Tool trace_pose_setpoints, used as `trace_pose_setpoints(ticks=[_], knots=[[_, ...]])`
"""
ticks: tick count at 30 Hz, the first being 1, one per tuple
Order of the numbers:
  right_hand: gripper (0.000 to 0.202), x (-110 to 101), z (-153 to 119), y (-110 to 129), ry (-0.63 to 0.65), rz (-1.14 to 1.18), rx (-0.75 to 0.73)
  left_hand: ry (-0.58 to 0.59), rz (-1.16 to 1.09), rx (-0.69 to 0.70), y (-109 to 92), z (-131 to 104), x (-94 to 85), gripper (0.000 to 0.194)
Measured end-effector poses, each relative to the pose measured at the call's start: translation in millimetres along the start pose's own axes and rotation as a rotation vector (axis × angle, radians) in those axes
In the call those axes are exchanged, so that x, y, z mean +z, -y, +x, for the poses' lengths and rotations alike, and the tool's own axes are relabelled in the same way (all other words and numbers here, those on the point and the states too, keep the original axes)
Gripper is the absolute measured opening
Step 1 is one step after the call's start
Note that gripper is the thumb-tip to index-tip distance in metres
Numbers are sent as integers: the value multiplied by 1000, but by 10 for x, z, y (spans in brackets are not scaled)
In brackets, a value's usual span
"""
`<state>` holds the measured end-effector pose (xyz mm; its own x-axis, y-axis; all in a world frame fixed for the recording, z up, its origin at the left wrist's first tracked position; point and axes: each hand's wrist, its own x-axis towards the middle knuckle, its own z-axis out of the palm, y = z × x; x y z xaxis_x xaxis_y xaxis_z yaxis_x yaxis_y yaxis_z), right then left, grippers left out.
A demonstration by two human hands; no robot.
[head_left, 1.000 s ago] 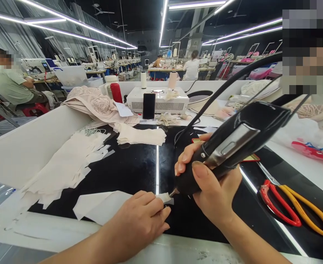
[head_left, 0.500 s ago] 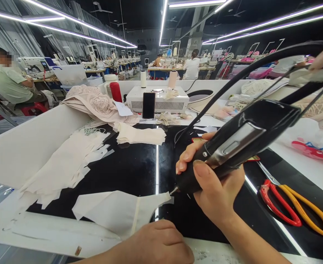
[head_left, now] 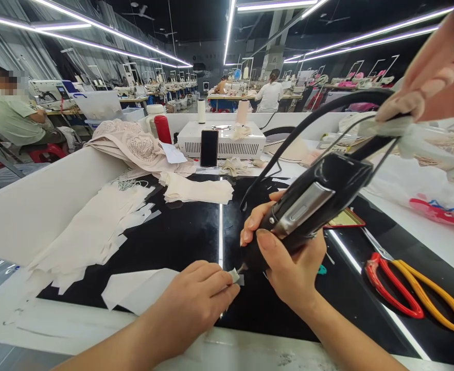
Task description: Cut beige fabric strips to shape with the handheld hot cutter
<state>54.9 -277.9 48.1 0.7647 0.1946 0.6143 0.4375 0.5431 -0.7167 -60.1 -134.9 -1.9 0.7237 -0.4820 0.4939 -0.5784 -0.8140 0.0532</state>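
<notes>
While the black tabletop (head_left: 180, 237) is lit by a bright strip down its middle, a pale fabric piece (head_left: 138, 289) is pressed flat at its near edge by the left hand (head_left: 194, 304). The fingers (head_left: 221, 282) of that hand are closed on the fabric's right corner, pinned against the surface. At 3 o'clock of that corner, a black handheld cutting tool (head_left: 308, 208) is gripped firmly by the right hand (head_left: 289, 263), fingers wrapped round its body and thumb laid on top; its tip is set against the pinched corner. A black cable (head_left: 319, 116) is seen running from the tool toward 1 o'clock. Red and yellow scissors (head_left: 412, 288) are noted at 3 o'clock, well apart from the hands. Stacked fabric pieces (head_left: 91, 232) lie at 10 o'clock. Another person's hand (head_left: 435, 77) is observed at 2 o'clock, on the cable.
</notes>
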Motion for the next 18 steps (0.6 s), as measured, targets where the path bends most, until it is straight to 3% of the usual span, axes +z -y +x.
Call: trace_pose_setpoints(ticks=[5, 18], knots=[[32, -17, -13, -10, -5, 3, 10, 0, 10, -18, 31, 6, 92, 17], [40, 47, 0, 44, -42, 25, 31, 13, 5, -36, 66, -22, 105, 19]])
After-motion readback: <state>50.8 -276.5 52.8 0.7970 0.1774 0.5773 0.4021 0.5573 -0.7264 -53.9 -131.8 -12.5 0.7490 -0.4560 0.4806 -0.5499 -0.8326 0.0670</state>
